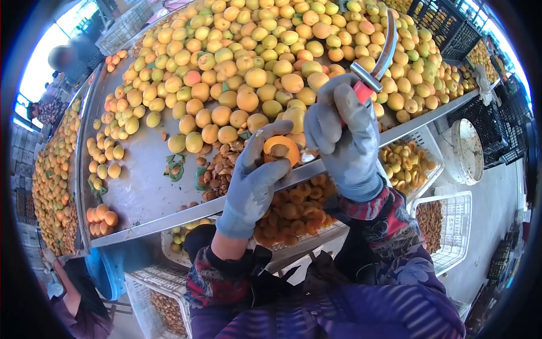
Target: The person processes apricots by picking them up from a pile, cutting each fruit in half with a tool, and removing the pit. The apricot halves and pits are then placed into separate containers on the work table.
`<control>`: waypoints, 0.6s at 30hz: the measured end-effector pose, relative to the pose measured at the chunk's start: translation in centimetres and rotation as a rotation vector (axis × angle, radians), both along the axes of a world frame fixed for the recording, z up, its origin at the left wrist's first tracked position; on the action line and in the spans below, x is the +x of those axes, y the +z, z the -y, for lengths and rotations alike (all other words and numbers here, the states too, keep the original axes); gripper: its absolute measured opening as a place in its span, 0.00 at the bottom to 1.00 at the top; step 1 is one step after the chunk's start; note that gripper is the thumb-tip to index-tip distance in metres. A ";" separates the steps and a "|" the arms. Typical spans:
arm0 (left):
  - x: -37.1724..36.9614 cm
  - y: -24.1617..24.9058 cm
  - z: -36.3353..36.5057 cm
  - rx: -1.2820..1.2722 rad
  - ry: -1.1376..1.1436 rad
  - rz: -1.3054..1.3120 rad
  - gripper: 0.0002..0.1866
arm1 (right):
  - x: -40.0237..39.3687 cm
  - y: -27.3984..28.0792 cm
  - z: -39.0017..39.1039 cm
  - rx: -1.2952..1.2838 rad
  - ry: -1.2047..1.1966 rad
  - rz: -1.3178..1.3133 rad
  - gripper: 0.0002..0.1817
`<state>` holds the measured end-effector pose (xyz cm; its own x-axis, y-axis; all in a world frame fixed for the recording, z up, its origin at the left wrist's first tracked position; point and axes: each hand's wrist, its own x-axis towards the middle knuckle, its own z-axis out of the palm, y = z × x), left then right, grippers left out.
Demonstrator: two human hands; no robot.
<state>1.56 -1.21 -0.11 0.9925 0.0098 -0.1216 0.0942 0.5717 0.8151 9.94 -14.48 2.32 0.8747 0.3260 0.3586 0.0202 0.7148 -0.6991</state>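
Note:
My left hand, in a grey-blue glove, grips a cut apricot whose open face shows the brown pit. Just to the right, my gloved right hand is closed around the red handle of a curved knife; its blade points up and away from the fruit. Whole apricots are heaped on the metal table beyond both hands. Beside my left wrist lies a pile of brown pits. Below the table edge, pitted apricot halves fill a crate.
At right stand a crate of apricot halves, a white bucket and a white crate holding pits. A blue barrel is at lower left, near another person's arm. Black crates stand at the back right.

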 end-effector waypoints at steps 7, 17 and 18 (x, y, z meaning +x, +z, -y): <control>-0.1 -0.4 1.1 0.132 -0.038 0.121 0.27 | -0.7 0.2 -0.3 -0.076 -0.148 0.130 0.14; -0.2 -0.2 2.3 0.366 0.028 0.197 0.23 | -0.5 -0.7 -0.8 -0.217 -0.247 0.184 0.20; -0.2 -0.2 2.3 0.410 0.037 0.222 0.23 | -0.7 -0.4 -1.0 -0.102 -0.172 0.033 0.21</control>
